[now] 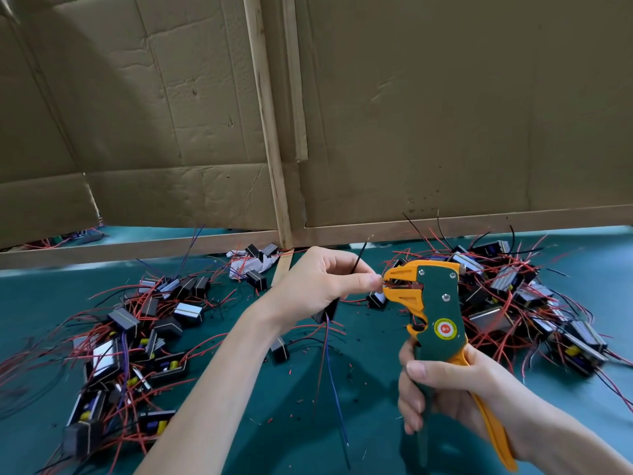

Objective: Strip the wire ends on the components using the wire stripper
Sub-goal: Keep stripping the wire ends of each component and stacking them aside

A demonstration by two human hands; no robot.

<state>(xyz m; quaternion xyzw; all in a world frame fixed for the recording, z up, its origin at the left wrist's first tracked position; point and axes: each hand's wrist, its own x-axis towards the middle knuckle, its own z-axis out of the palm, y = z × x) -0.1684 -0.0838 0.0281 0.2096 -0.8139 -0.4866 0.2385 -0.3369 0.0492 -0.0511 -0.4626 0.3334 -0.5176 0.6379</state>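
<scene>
My right hand (442,389) grips the handles of a green and orange wire stripper (433,303), held upright with its orange jaws pointing left. My left hand (322,282) pinches a thin red wire at the jaw mouth; the wire end sits between the jaws. A small black component (325,311) hangs under the left hand, partly hidden by it, with a black lead (359,257) sticking up and a blue lead (334,378) trailing down toward me.
Piles of black components with red, black and blue leads lie on the teal table: one pile at the left (130,337), one at the right (520,303). Bits of stripped insulation (298,389) dot the table. A cardboard wall on a wooden frame (274,132) stands behind.
</scene>
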